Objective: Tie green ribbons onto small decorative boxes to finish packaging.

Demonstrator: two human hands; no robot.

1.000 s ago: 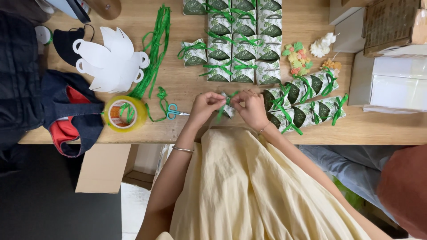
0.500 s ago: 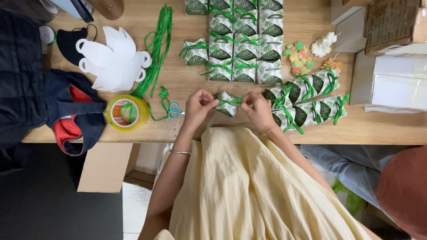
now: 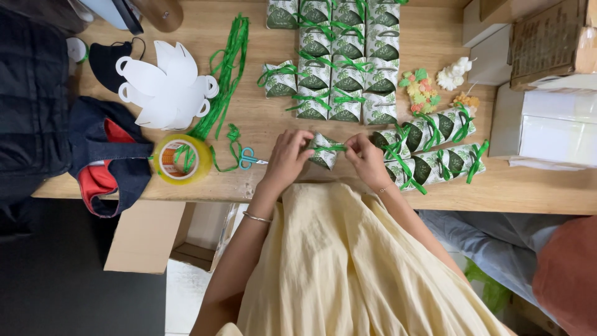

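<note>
A small leaf-printed gift box (image 3: 323, 154) sits at the wooden table's (image 3: 261, 180) front edge between my hands. A green ribbon (image 3: 328, 148) runs across its top. My left hand (image 3: 288, 158) pinches the ribbon at the box's left side. My right hand (image 3: 367, 160) pinches the ribbon's other end at the right side. Both hands are drawn slightly apart with the ribbon stretched between them.
Finished ribboned boxes stand in rows (image 3: 339, 56) at the back and lie stacked (image 3: 435, 146) to the right. A bundle of green ribbons (image 3: 224, 74), a tape roll (image 3: 180, 158), small scissors (image 3: 249, 158), flat white cutouts (image 3: 165, 87) and cardboard cartons (image 3: 547, 43) surround them. Another person's clothing (image 3: 566, 274) shows bottom right.
My hands have moved apart sideways, pulling the green ribbon tight across the small box. The box has shifted slightly toward the table's front edge.
</note>
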